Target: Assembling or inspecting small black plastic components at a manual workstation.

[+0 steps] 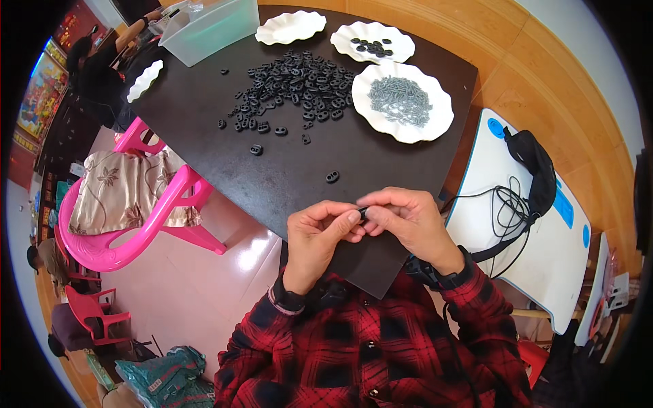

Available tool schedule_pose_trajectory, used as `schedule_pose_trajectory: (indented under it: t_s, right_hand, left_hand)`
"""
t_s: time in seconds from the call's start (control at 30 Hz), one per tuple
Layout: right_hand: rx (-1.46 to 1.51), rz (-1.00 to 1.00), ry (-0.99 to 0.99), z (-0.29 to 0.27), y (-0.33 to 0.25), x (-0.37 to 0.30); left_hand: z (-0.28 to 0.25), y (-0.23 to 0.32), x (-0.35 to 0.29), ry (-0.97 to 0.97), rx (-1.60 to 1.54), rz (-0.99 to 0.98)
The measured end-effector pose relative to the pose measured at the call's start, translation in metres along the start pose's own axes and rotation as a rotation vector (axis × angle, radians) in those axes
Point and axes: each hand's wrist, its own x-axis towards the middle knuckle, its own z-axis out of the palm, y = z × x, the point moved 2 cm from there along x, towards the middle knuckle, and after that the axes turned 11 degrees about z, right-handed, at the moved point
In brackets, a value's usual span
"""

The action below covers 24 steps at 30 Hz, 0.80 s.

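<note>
Close to the table's near edge, both my hands meet around a small black piece [362,213], which looks like one of the oval cord locks. My left hand [318,231] pinches it between thumb and fingers. From the other side, my right hand [416,221] closes its thumb and fingertips on it, slightly blurred. Fingers cover most of the piece. Just beyond them lies a single two-hole black cord lock [332,177]. A big heap of black cord locks [299,81] spreads over the dark table [272,183].
A scalloped white plate [439,126] holds many thin grey spring-like pieces; another plate [343,32] holds several black parts. Further back are a white plate [291,28] and a translucent bin [211,34]. A pink chair [122,251] stands left, a white folding table [544,272] right. Another person [95,75] sits far left.
</note>
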Motion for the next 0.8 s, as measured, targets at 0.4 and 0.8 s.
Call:
schedule_pose_trajectory:
  t_s: [0.4, 0.8]
  right_hand:
    - [-0.227, -0.366, 0.067, -0.001, -0.004, -0.001]
    - [-0.317, -0.441, 0.176, 0.002, 0.001, -0.006]
  left_hand:
    - [0.000, 0.000, 0.002, -0.002, -0.137, -0.054]
    - [-0.002, -0.006, 0.002, -0.042, -0.054, 0.087]
